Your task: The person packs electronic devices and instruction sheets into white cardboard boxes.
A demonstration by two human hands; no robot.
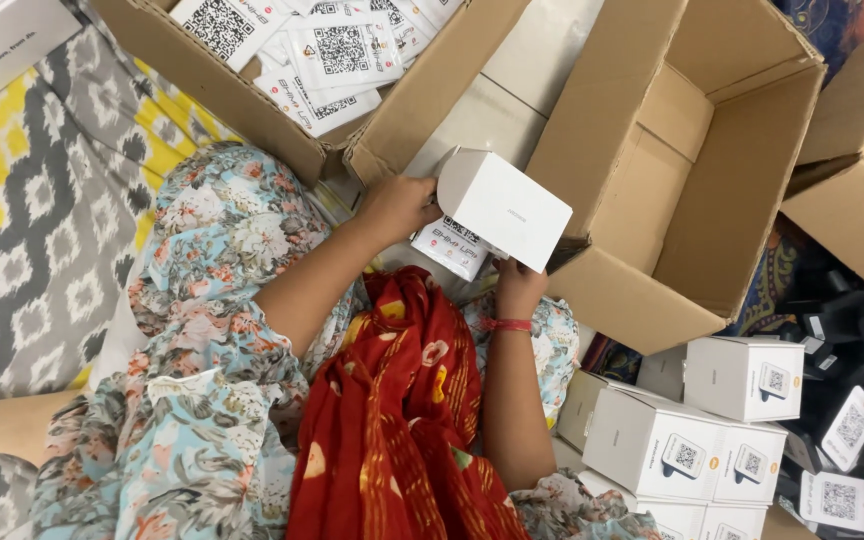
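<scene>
1. The left hand (397, 205) is gripping the small white box (504, 208) at its left end, fingers curled around the upper corner and pressed against the card.
2. The right hand (518, 287) is coming up from below and pinching the box's lower edge; the fingertips are hidden behind the box, so how far they wrap cannot be told.
3. The box is being held in the air between the two grips, tilted, just above the person's lap and in front of the big open carton (692, 180) that lies to the right of the hands.
4. A printed leaflet (452, 247) with a square code pattern is sitting directly under the box, between the two hands and touching the box's underside.
5. Judging by its look, the box is light, stiff cardboard with smooth faces; it is likely to dent if squeezed on a broad face, so holding it at the edges and corners, as both hands are doing, seems the safer hold.
6. Below and right of the right wrist, more white boxes (697, 430) are standing stacked; above the left hand, a carton of leaflets (312, 60) is lying open.
</scene>
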